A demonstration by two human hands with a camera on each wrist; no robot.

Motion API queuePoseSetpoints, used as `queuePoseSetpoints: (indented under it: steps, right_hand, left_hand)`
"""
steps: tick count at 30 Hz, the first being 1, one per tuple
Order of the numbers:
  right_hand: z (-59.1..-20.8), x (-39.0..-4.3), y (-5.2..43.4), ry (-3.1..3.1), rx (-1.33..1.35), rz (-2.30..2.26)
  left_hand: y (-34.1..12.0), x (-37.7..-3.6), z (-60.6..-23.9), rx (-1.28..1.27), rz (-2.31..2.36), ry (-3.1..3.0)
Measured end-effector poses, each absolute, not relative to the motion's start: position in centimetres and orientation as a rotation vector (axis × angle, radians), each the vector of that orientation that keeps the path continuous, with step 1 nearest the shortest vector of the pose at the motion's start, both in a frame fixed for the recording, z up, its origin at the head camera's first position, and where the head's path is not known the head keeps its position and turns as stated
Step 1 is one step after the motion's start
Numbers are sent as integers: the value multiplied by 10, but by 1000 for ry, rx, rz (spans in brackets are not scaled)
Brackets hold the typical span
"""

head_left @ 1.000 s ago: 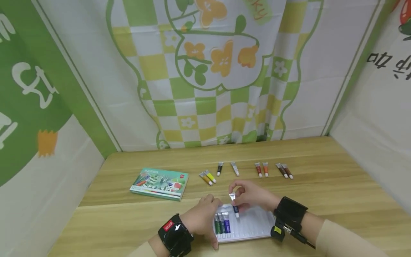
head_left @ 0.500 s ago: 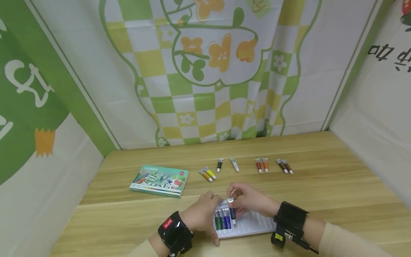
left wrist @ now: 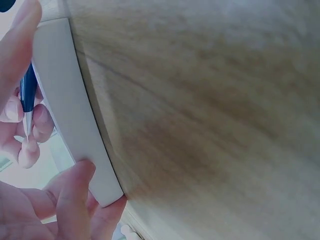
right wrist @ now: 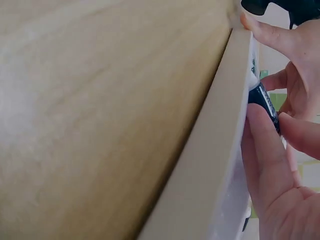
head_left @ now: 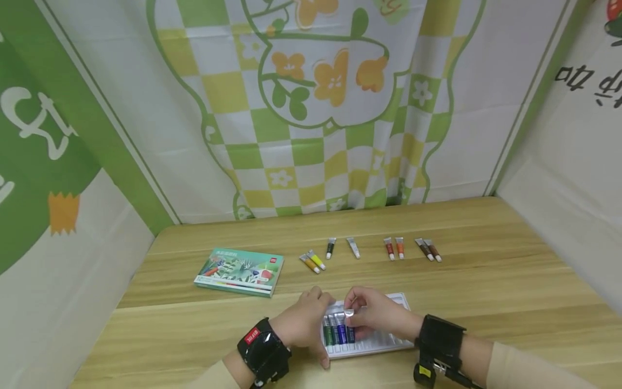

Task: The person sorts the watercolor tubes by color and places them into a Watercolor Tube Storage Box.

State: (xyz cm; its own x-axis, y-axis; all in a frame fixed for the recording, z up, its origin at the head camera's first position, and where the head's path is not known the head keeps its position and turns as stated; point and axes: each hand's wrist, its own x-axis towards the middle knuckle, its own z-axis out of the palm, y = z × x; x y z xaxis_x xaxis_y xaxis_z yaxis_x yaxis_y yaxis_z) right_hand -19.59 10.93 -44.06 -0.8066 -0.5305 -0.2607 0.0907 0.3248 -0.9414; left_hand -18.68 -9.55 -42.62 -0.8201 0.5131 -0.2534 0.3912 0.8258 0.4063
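My right hand [head_left: 374, 312] pinches a dark blue paint tube [head_left: 350, 330] by its silver crimped end, low at the tray's slots. In the right wrist view that paint tube [right wrist: 263, 102] lies between thumb and fingers, its white cap end dipping behind the tray wall. My left hand [head_left: 302, 324] grips the left end of the white plastic tray [head_left: 389, 341], fingers at the far edge and thumb at the near edge. Left of the held tube, green tubes [head_left: 330, 334] and a violet tube [head_left: 342, 333] lie side by side in the tray.
A teal illustrated box [head_left: 240, 272] lies at the left. Behind the tray are yellow tubes [head_left: 312, 261], a black tube [head_left: 331, 248], a white tube [head_left: 353, 247], red and orange tubes [head_left: 394, 248] and brown tubes [head_left: 428, 250]. A printed curtain [head_left: 311, 156] hangs at the table's back.
My right hand has lowered the dark blue tube and brought it left, from above the tray to beside the violet tube. My left hand keeps its hold on the tray.
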Motion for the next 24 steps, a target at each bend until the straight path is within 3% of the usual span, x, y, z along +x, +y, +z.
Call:
queuePoseSetpoints:
  steps: [13, 24]
  right_hand:
    - [-432, -199, 111, 2508, -792, -1032]
    - [-429, -191, 114, 2570, -896, -876]
  left_hand:
    - [-96, -187, -425, 652, 499, 2638]
    - [-96, -187, -424, 671, 506, 2638]
